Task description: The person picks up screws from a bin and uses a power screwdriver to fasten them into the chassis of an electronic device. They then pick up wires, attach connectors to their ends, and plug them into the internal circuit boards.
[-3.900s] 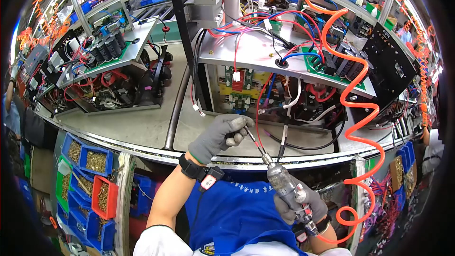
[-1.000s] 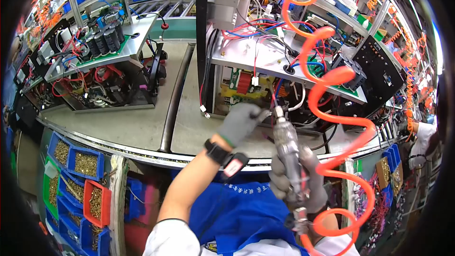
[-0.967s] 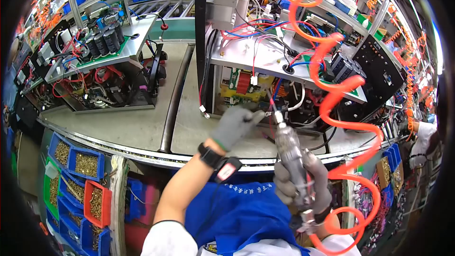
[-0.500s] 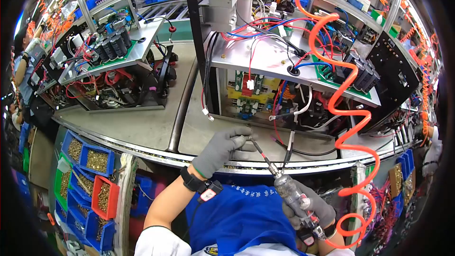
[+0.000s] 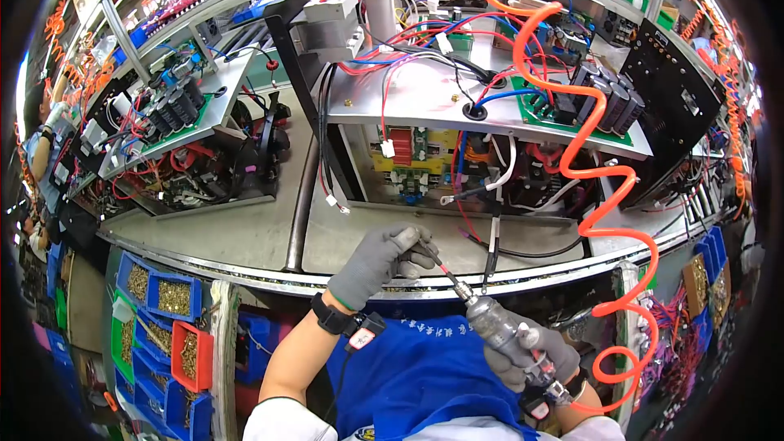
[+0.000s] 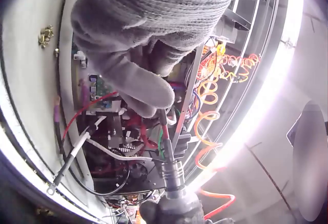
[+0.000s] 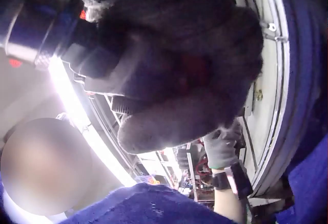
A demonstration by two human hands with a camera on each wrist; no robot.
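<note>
Driver (image 5: pixel 492 320) at the frame's lower centre-right, gripped by the gloved right hand (image 5: pixel 557 351), sits lower than 1 second ago; the gloved left hand (image 5: pixel 374 265), straighter-fingered 0.5 seconds ago, pinches its bit (image 5: pixel 443 269).

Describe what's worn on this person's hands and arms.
The left hand and right hand wear grey knitted-fabric gloves, the left edged green at the cuff. Each wrist has a black strap and boxy, white-labelled black module. White fabric sleeves end above bare forearms.

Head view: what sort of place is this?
Probably an electronics assembly line: an open wired chassis on the bench, bins of metal parts, and a driver on a coiled orange hose.
</note>
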